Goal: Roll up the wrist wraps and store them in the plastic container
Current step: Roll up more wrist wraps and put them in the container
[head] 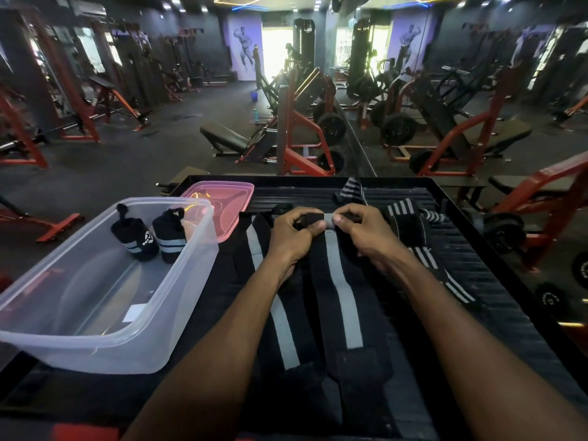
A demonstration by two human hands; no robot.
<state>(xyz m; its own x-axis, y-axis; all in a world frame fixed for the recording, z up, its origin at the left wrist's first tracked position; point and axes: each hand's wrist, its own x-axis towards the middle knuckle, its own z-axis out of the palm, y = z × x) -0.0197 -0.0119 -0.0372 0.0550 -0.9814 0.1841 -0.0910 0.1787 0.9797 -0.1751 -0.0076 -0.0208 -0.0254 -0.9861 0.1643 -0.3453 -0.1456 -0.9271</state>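
Both pinching the far end of a flat grey-striped wrist wrap: left hand, right hand. Two rolled wraps upright in clear plastic container, left.

So there's a clear, rectangular plastic container sitting on the left with two rolled-up black wrist wraps with pale stripes already standing on end side by side at its far end. Its translucent pink plastic lid lies just behind it. A long black wrist wrap with a grey centre stripe is laid out flat, far end just curled over. A second flat striped wrap lies right beside it, plus loose thin-striped ones bunched on the right.
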